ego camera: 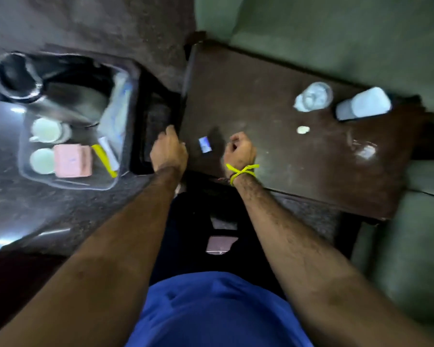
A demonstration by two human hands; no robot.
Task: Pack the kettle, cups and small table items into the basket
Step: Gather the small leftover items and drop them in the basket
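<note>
Clearing the dark brown wooden table [273,78] is the step in hand, with much of the load already sitting in the clear plastic basket [33,176] on the floor to the person's left. Inside it are lying the black and steel kettle [55,91], two pale round cups [48,130], a pink box [72,161] and a yellow-edged packet [104,156].

The left hand [169,152] is hanging by the table's left edge, between table and basket, fingers pointing away and loosely bent; whether they are touching the edge or holding anything is not clear in the blur. The right hand [241,149] is hovering over the near part of the tabletop with its fingers curled in, and I cannot tell if it is pinching something small.

A small blue and white sachet [205,145] is lying on the wood between the two hands. Farther off are waiting a clear glass tumbler [313,96], a white rectangular container [363,103], a small pale round disc [303,130] and a crumpled clear wrapper [366,151].

Next, the sachet looks nearest, calling for a fingertip pinch off the flat wood, then a carry leftward into the basket's free corner.
</note>
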